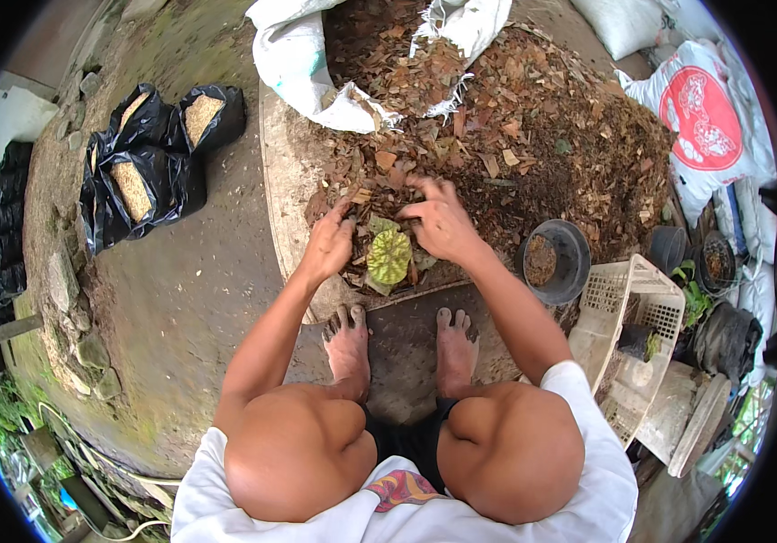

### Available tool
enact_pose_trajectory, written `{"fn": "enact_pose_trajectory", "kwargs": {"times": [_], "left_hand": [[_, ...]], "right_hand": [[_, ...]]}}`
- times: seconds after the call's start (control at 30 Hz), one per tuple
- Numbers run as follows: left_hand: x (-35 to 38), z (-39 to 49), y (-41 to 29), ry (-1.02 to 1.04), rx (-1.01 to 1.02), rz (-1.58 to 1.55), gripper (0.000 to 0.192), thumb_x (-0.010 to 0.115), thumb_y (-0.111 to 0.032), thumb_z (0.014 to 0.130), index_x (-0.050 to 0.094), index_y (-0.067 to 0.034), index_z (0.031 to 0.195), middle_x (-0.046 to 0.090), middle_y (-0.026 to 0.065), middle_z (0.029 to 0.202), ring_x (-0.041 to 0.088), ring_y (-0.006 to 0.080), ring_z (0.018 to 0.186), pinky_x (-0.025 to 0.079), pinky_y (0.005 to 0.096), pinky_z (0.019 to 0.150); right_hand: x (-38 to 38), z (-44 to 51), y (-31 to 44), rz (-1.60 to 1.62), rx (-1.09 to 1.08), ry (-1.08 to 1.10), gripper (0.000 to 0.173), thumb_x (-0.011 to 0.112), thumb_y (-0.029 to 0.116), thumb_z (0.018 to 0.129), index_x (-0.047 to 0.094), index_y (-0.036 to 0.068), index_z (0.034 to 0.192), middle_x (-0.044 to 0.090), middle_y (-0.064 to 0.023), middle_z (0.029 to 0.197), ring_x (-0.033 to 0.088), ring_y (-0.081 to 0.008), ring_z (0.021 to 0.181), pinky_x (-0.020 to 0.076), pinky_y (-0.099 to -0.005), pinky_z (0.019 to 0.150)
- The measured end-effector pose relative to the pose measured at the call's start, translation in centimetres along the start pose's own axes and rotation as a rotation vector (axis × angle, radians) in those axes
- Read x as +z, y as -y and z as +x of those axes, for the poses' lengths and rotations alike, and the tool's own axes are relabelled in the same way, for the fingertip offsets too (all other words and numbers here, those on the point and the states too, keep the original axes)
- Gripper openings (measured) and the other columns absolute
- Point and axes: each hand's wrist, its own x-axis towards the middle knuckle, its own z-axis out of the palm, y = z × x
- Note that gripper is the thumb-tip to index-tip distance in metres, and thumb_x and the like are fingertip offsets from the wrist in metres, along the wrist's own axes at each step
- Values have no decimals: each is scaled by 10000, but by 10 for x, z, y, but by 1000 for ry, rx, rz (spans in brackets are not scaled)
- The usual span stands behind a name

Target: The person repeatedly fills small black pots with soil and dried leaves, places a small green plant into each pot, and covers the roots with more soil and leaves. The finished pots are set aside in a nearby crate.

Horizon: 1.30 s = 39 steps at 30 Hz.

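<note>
A small plant with yellow-green, dark-veined leaves point(389, 256) stands between my hands at the near edge of a heap of brown leaf litter and wood chips point(490, 159). On its left, my left hand point(329, 239) reaches into the litter with its index finger stretched out and the thumb apart. My right hand point(439, 220) is to the plant's upper right, slightly blurred, fingers spread over the chips. Neither hand shows a thing in its grip. Litter around the plant hides its base, and whether it stands in a pot cannot be seen.
An opened white woven sack point(300, 64) spills litter at the top. A dark plastic pot point(568, 265) stands right of my right forearm, beside a cream plastic crate point(622, 339). Black bags of husks point(188, 183) stand left. A printed white sack point(704, 115) leans at right.
</note>
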Motion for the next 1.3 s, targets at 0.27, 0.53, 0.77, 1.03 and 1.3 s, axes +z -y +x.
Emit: {"fn": "enact_pose_trajectory", "kwargs": {"times": [0.27,0.53,0.77,1.03,1.3], "left_hand": [[-16,41,-3,324,149,69,351,631,-246,943,755,-154,1259,462,158,1588,431,394,1463,441,550,1153],[-17,12,-39,50,532,244,733,644,-677,862,686,-80,1285,588,170,1439,495,357,1395,355,567,1190],[0,-7,-73,308,675,725,590,759,-592,808,742,-47,1033,615,119,1067,558,301,1125,413,447,1032],[-11,-23,-50,153,676,571,439,826,-441,789,700,-51,947,583,129,1073,546,339,1053,440,441,927],[-13,-20,-41,57,682,427,420,882,-380,773,729,-51,985,626,145,1102,590,331,1064,470,450,931]], "right_hand": [[-21,47,-51,-292,129,-223,596,853,353,817,638,232,1360,465,-202,1486,391,-449,1422,338,-600,1173],[32,-31,-111,-342,304,-291,686,854,228,803,587,168,1432,372,-271,1537,305,-486,1460,220,-661,1182],[-10,-8,-73,697,365,-295,372,743,74,900,687,-11,1258,685,-101,1237,690,-192,1032,559,-348,920],[8,-6,-17,734,108,12,292,718,226,937,703,29,1151,472,-222,1529,437,-341,1455,371,-511,1200],[8,-6,-11,-26,-20,-86,203,767,143,899,745,145,1101,408,-217,1562,359,-413,1481,364,-536,1192]]}}
